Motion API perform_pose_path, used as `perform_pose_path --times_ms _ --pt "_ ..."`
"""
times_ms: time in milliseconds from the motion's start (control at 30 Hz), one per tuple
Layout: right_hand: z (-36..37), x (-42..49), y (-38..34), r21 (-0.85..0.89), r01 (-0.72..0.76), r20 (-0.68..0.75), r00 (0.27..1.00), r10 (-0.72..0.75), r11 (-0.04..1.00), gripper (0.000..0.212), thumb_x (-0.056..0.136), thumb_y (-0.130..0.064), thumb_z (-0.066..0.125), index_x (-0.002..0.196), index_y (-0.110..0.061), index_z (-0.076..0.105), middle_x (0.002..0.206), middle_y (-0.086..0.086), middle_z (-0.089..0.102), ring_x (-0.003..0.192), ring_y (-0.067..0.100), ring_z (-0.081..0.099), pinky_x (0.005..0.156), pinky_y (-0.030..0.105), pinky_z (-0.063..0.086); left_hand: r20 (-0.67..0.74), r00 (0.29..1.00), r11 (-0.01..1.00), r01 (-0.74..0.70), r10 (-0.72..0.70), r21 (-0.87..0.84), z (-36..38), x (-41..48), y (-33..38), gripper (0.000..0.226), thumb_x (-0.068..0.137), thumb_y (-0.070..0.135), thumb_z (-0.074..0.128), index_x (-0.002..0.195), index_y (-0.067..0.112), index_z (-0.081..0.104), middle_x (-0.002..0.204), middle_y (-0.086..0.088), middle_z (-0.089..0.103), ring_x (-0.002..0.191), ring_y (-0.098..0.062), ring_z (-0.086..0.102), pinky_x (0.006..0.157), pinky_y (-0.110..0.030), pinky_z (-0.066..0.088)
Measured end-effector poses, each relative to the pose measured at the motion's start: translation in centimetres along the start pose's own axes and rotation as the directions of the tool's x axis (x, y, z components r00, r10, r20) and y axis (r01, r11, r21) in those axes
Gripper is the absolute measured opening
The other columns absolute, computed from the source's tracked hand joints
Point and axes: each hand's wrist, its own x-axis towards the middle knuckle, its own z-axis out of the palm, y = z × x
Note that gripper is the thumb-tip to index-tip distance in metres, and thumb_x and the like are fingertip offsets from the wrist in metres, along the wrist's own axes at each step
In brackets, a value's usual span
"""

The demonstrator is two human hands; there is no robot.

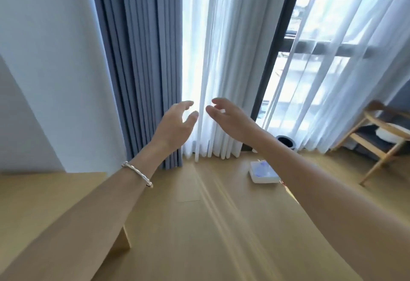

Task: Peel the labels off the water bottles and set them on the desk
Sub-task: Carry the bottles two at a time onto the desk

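No water bottle or label shows in the head view. My left hand (177, 123) is raised in front of the curtains, fingers spread and loosely curved, holding nothing; a silver bracelet sits on its wrist. My right hand (224, 116) is raised beside it, a small gap between the two, palm turned inward with relaxed fingers and nothing in it. Both forearms stretch out over the light wooden desk (199, 225).
A small white box (264, 173) lies on the desk at the far right. Grey-blue curtains (137, 58) and sheer white curtains (221, 47) hang behind. A black round bin (286, 141) stands by the window, a wooden chair (381, 134) at the right.
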Motion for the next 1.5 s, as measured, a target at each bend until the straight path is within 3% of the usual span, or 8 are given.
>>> perform_pose_path --times_ms 333,433,767,1000,1133,1267,1433,1500 --pt "3.2 7.2 0.8 0.040 -0.163 -0.030 0.986 0.164 0.986 0.055 0.097 -0.050 0.044 0.145 -0.024 0.037 0.140 -0.005 0.048 0.123 0.011 0.050 0.098 0.030 0.042 0.106 0.994 0.988 0.027 -0.010 -0.152 0.2 10.3 -5.6 0.043 0.100 0.034 0.043 0.140 0.019 0.043 0.140 0.002 0.049 0.129 -0.010 0.043 0.100 -0.023 0.032" --pt "1.8 7.5 2.6 0.015 -0.224 -0.083 0.971 0.225 0.974 0.056 0.097 -0.050 0.043 0.146 -0.023 0.037 0.138 -0.004 0.050 0.123 0.013 0.050 0.102 0.034 0.042 0.177 0.984 0.978 0.030 0.007 -0.206 2.9 11.7 -5.5 0.042 0.100 0.033 0.044 0.140 0.019 0.043 0.140 0.002 0.049 0.130 -0.011 0.043 0.099 -0.022 0.031" --pt "-4.0 6.1 11.8 0.069 -0.440 -0.208 0.871 0.444 0.895 0.050 0.100 -0.042 0.042 0.142 -0.015 0.041 0.136 0.004 0.053 0.114 0.013 0.049 0.092 0.024 0.034 0.345 0.935 0.960 0.018 0.084 -0.280 13.5 14.9 -1.6 0.046 0.099 0.036 0.044 0.144 0.026 0.036 0.134 0.001 0.052 0.124 -0.013 0.047 0.095 -0.026 0.036" --pt "-8.3 8.9 17.9 0.150 -0.361 -0.186 0.904 0.385 0.920 0.054 0.100 -0.043 0.041 0.146 -0.015 0.036 0.138 0.005 0.050 0.118 0.015 0.048 0.094 0.027 0.039 0.379 0.919 0.972 -0.018 0.108 -0.234 20.3 18.1 2.1 0.048 0.100 0.038 0.041 0.146 0.027 0.032 0.137 0.001 0.050 0.125 -0.015 0.046 0.094 -0.026 0.033" --pt "-14.4 9.8 22.1 0.159 -0.322 -0.235 0.906 0.353 0.933 0.053 0.100 -0.046 0.041 0.145 -0.018 0.037 0.138 0.001 0.049 0.123 0.014 0.046 0.096 0.027 0.037 0.389 0.905 0.971 -0.091 0.173 -0.219 25.4 20.7 7.5 0.046 0.101 0.032 0.042 0.145 0.020 0.037 0.138 -0.002 0.050 0.121 -0.012 0.048 0.091 -0.016 0.036" --pt "-21.3 8.8 27.5 0.183 -0.361 -0.309 0.862 0.402 0.915 0.052 0.100 -0.046 0.039 0.145 -0.019 0.038 0.141 0.001 0.048 0.123 0.014 0.046 0.092 0.024 0.031 0.408 0.884 0.966 -0.153 0.228 -0.208 30.7 22.4 11.9 0.047 0.101 0.037 0.041 0.144 0.022 0.038 0.142 -0.001 0.047 0.130 -0.014 0.044 0.108 -0.034 0.036" --pt "-26.4 8.4 32.5 0.227 -0.344 -0.357 0.841 0.407 0.911 0.052 0.100 -0.046 0.041 0.144 -0.018 0.040 0.142 0.003 0.048 0.126 0.018 0.047 0.101 0.029 0.035 0.429 0.871 0.968 -0.179 0.240 -0.178 36.3 24.0 14.9 0.044 0.100 0.037 0.042 0.142 0.023 0.041 0.142 0.000 0.047 0.131 -0.014 0.043 0.110 -0.037 0.035" --pt "-27.2 8.2 33.9 0.210 -0.355 -0.347 0.844 0.409 0.911 0.051 0.100 -0.045 0.041 0.144 -0.019 0.039 0.140 0.001 0.049 0.125 0.016 0.047 0.096 0.026 0.034 0.441 0.861 0.967 -0.212 0.254 -0.143 38.4 24.6 16.0 0.045 0.100 0.037 0.042 0.142 0.022 0.041 0.142 0.000 0.047 0.131 -0.014 0.043 0.110 -0.035 0.035"
